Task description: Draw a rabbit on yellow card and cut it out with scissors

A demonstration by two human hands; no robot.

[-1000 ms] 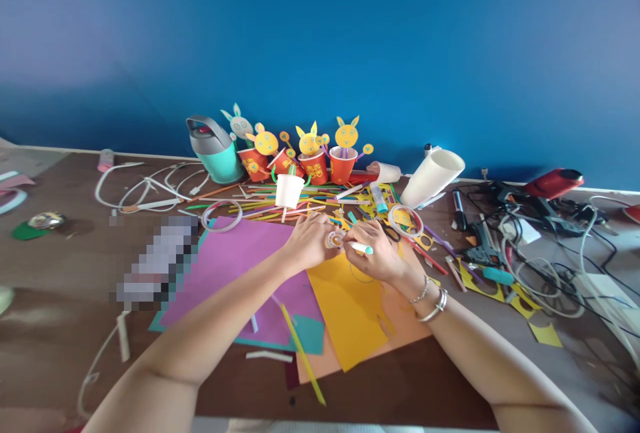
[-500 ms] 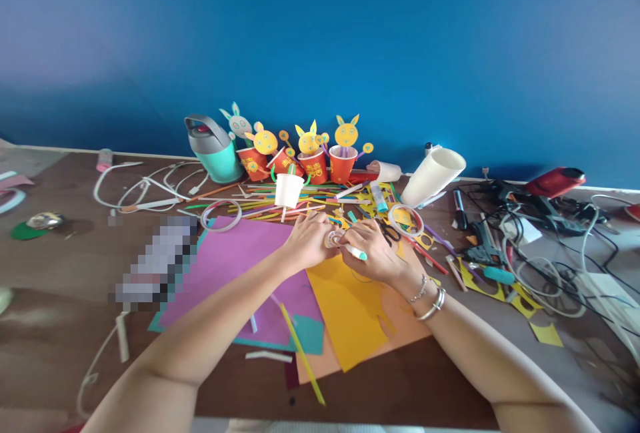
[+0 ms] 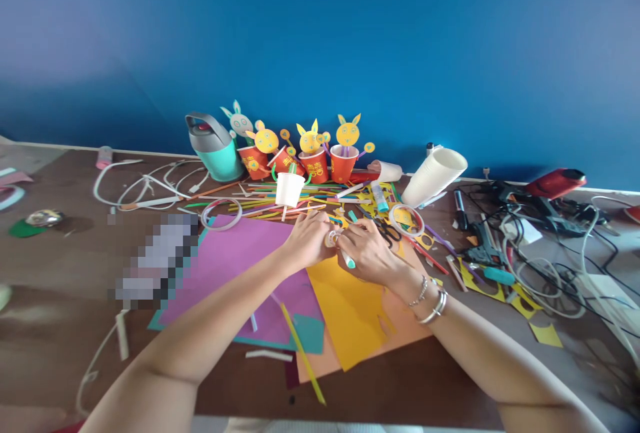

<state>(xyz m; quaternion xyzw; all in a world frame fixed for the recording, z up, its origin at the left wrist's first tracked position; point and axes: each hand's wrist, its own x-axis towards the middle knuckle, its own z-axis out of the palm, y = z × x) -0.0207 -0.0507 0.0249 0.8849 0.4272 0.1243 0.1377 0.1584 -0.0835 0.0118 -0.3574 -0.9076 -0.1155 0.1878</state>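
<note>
My left hand (image 3: 309,241) presses a small clear tape ring (image 3: 331,239) down onto the yellow paper sheet (image 3: 350,309). My right hand (image 3: 369,251) grips a white marker with a teal end (image 3: 347,259), its tip at the ring's edge. Both hands meet over the top edge of the yellow sheet, which lies partly on an orange sheet (image 3: 400,326) and beside a purple sheet (image 3: 237,263). Silver bangles (image 3: 431,303) sit on my right wrist.
Behind the hands stand red paper cups with yellow animal faces (image 3: 330,153), a white cup (image 3: 289,189), a teal bottle (image 3: 215,146), strewn paper strips (image 3: 265,206), a tape roll (image 3: 406,219) and stacked white cups (image 3: 434,176). Cables and a glue gun (image 3: 483,246) clutter the right.
The marker's teal end has swung down and left, from pointing right to pointing toward me, as my right hand turned round the ring. My left hand stayed put.
</note>
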